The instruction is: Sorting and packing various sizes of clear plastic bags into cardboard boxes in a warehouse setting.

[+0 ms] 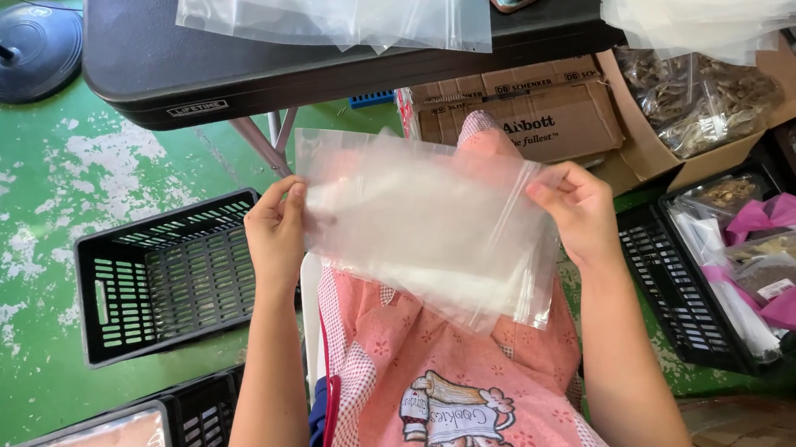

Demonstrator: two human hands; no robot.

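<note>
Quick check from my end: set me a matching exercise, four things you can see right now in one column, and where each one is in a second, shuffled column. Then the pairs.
Things:
1. clear zip-top plastic bag
2. empty black slatted plastic crate
3. open brown cardboard box of dried-plant packets
4. stack of clear plastic bags

Places:
A. on the dark folding table
B. on the green floor, beside the left hand
C. held between the left hand and the right hand
D. under the table's right end

Pairs: 1-C, 2-B, 3-D, 4-A
</note>
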